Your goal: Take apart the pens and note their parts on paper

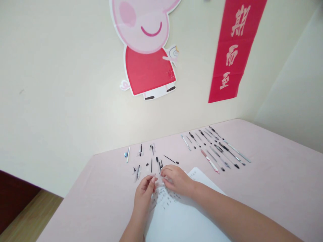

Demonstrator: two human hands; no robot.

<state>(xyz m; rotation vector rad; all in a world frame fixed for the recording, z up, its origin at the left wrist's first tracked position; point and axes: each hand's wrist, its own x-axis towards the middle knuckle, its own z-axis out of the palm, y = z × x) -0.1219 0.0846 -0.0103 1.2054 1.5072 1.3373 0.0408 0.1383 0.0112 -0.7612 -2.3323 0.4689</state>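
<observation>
My left hand [144, 194] and my right hand [177, 179] meet over a white sheet of paper [176, 218] on the pink table [264, 188]. Both have their fingers curled and pinched together around a small clear pen part [158, 179] held between them. Just beyond my fingertips lie several taken-apart pen pieces [151, 158]: barrels, black refills and caps. A row of several whole pens [217, 148] lies to the right of my right hand.
The table stands against a cream wall with a cartoon pig cut-out [147, 47] and a red banner [234, 47]. Wooden floor [25, 218] shows past the table's left edge.
</observation>
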